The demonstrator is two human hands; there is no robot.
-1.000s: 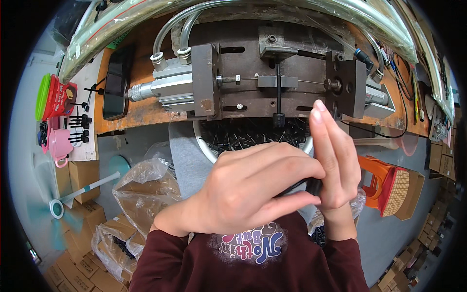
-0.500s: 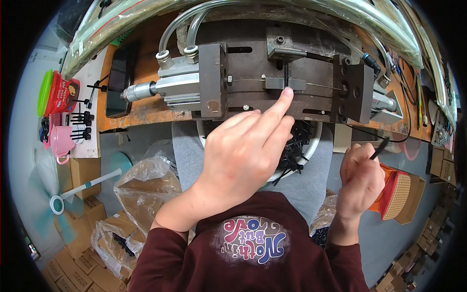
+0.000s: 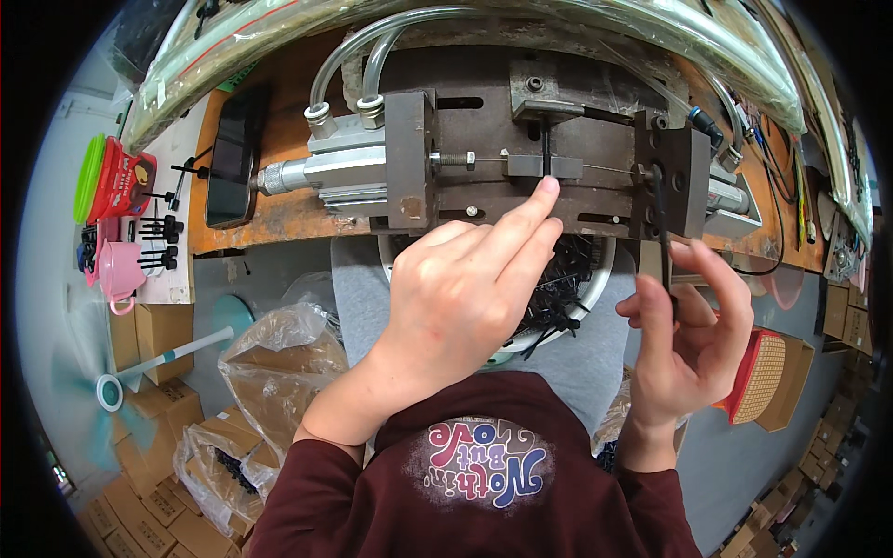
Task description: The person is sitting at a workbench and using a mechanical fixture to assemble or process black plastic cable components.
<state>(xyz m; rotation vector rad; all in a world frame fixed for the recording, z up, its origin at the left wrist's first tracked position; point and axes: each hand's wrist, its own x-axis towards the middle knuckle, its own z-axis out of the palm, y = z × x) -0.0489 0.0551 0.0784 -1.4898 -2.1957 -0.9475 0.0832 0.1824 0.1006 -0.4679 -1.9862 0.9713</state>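
My left hand reaches over the bench with its index finger stretched out. That fingertip rests at the near end of a thin black rod, which lies across a small grey block on the metal fixture. Over to the right, my right hand holds another slim black rod between thumb and fingers, pointing up past the fixture's right upright. At the left of the fixture, a pneumatic cylinder has its threaded rod and nut sticking out toward the block.
Below the bench edge, a white bucket on my lap holds many black pieces. A phone, a pink cup and a red tub stand left. Clear hoses arch behind. A fan and cartons are lower left.
My right hand has turned and moved up, its rod now beside the right upright. The cylinder's threaded rod has slid out rightward. My left fingertip has stayed at the block.
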